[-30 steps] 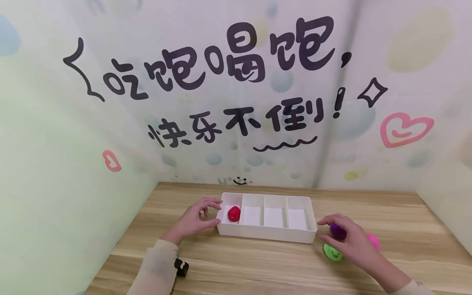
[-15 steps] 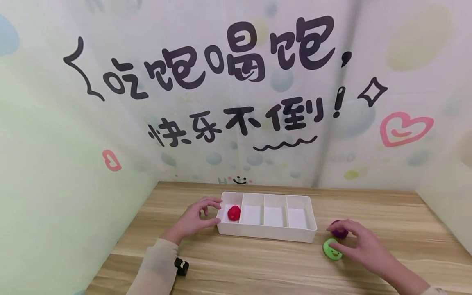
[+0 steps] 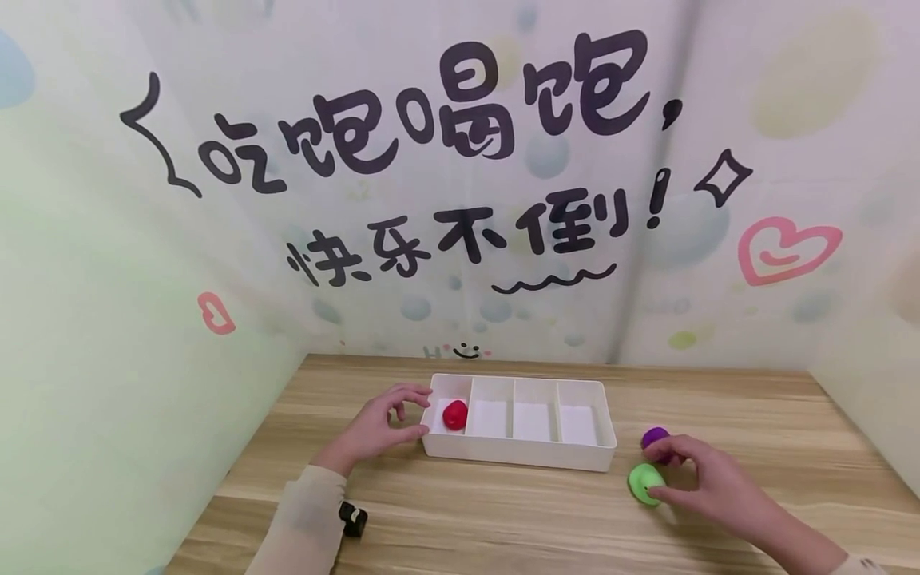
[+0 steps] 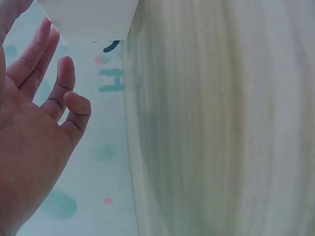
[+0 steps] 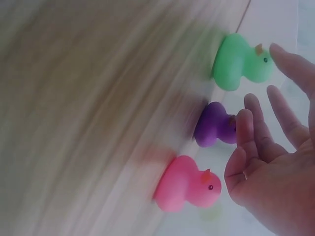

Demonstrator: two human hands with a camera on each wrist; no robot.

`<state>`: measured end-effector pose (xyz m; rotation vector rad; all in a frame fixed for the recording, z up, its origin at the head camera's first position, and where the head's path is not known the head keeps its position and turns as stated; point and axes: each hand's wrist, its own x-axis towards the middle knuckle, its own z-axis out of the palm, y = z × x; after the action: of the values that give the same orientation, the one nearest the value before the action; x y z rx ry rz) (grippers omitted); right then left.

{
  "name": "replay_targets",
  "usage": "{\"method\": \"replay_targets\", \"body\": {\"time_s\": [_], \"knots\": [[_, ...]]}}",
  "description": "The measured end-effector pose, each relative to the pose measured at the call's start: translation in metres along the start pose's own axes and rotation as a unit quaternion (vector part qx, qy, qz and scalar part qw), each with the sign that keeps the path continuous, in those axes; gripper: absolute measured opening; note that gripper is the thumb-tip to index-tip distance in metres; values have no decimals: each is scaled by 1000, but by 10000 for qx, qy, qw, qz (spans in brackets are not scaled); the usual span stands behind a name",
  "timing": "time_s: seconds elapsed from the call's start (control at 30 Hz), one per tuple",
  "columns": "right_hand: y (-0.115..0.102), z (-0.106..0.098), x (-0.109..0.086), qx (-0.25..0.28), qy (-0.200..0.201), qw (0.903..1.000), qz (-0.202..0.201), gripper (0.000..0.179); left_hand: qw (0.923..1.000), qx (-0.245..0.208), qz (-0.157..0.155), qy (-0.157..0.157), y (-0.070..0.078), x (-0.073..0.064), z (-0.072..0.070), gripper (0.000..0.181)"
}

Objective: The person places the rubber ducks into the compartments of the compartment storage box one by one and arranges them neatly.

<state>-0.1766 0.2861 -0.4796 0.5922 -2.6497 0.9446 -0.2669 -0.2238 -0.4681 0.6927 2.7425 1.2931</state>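
Observation:
A white tray [image 3: 517, 454] with several compartments stands on the wooden table, and a small red object [image 3: 455, 415] sits in its leftmost compartment. My left hand [image 3: 377, 427] touches the tray's left end with its fingertips and thumb. Over at the right, my right hand [image 3: 711, 483] is spread around a green toy duck [image 3: 642, 484], thumb at the duck's head. In the right wrist view its fingers are apart and do not close on anything. Beyond the green duck is a purple toy duck [image 3: 654, 437], partly behind my fingers. A pink toy duck [image 5: 187, 184] shows in the right wrist view only.
The wooden table [image 3: 496, 519] runs back to a printed wall [image 3: 402, 319]. Side walls bound it at left and right. A small black object [image 3: 354, 519] is at my left sleeve.
My right hand has shifted right and down, away from the tray's right end, to the green duck. That duck's face has turned to the right. My left hand stays at the tray.

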Motion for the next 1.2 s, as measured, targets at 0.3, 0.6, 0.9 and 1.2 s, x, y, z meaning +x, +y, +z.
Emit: {"method": "replay_targets", "body": {"time_s": [0.3,0.6,0.9,1.2], "knots": [[-1,3,-1,-256,-134,9995,102,44,10000,-37,-29,-8,2,-1,-1,32],[-2,2,-6,332,-371,9986,153,39,9999,-115,-3,-25,-1,-1,0,32],[-4,3,-5,330,-201,9990,204,37,10000,-45,-9,-62,2,-1,-1,33],[-8,-1,-2,42,-26,9992,394,37,10000,-53,-22,-46,-1,0,0,33]]}}
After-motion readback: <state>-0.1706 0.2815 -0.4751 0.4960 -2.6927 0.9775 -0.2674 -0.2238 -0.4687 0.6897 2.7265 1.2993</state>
